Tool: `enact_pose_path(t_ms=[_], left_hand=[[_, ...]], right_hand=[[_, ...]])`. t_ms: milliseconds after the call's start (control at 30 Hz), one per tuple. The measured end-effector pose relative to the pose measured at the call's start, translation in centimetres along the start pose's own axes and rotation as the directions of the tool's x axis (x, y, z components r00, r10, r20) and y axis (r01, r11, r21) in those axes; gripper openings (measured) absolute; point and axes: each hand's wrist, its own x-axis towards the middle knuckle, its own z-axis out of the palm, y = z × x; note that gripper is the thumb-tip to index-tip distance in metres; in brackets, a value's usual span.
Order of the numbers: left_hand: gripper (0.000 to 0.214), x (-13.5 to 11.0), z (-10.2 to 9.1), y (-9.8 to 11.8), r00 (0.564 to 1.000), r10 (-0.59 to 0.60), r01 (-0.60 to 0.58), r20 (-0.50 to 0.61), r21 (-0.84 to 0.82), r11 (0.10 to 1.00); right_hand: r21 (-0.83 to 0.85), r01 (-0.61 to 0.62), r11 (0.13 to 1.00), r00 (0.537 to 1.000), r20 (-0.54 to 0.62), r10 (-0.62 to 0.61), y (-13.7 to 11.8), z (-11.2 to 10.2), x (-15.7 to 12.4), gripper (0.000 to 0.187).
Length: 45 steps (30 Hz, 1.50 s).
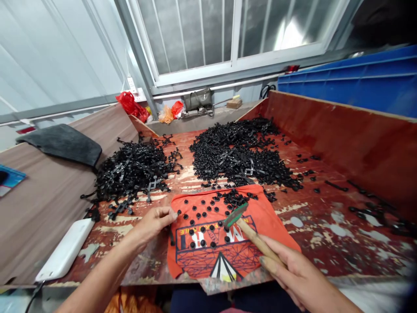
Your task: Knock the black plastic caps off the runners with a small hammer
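My right hand (295, 269) is closed round the wooden handle of a small hammer (247, 228), whose green-painted head rests over an orange printed cloth (257, 204). Several small black round plastic parts (202, 229) lie in rows on that cloth. My left hand (155, 221) sits at the cloth's left edge, fingers pinched on a small black piece (171, 237) that reaches down from them. Beyond the cloth lie two heaps of black plastic parts: one at the left (130, 171), a bigger one at the centre (239, 152).
The worn red worktable (325, 226) has a raised red wooden wall (352, 134) on the right. A white power bank (65, 250) lies front left. A dark mat (61, 143) rests on the left slope. Red bags (132, 105) and blue crates (358, 78) stand behind.
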Motion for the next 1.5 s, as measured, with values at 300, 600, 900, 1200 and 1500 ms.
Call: enact_pose_path(t_ms=[300,600,900,1200,1500], left_hand=[[0.031,1.4,0.8,-0.8,0.997,0.006,0.007,-0.077,0.165,0.986],[0.029,2.1,1.4,-0.6,0.999,0.004,0.005,-0.041,0.22,0.976],[0.026,2.2,1.3,0.2,0.999,-0.052,0.052,-0.006,0.231,0.972],[0.022,2.7,1.4,-0.2,1.0,0.02,-0.025,0.023,0.254,0.967],[0.025,2.1,1.4,-0.6,0.999,0.027,-0.032,0.031,0.2,0.979]], right_hand=[[0.106,-0.005,0.994,0.992,0.123,-0.008,0.7,-0.4,0.2,0.045],[0.04,0.065,0.997,0.987,0.143,-0.071,1.6,-0.4,0.3,0.048],[-0.615,0.162,0.771,0.986,0.135,-0.099,-2.4,0.1,1.6,0.048],[-0.755,0.342,0.559,0.931,0.193,-0.31,-6.2,3.9,6.3,0.053],[-0.804,0.349,0.481,0.927,0.22,-0.304,-5.6,5.2,7.6,0.053]])
